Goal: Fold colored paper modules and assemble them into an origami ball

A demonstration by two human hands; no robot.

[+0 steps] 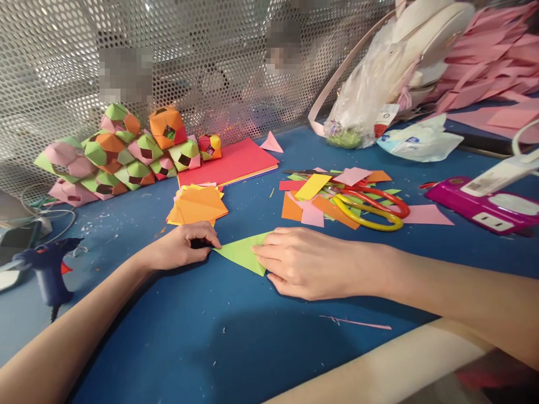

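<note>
A light green sheet of paper, folded to a point on its left, lies flat on the blue table. My left hand is closed, with thumb and forefinger pinching that pointed left corner. Over the wider right side of the sheet, my right hand bears down with its fingers close together and its thumb tucked beneath. The right fingers cover part of the paper's right edge. Just beyond my left hand sits a stack of orange and yellow paper pieces.
Folded paper modules are piled at the back left by a perforated metal screen. Red sheets lie beside them. Red- and yellow-handled scissors rest on paper scraps. A glue gun stands left; a magenta power strip lies right.
</note>
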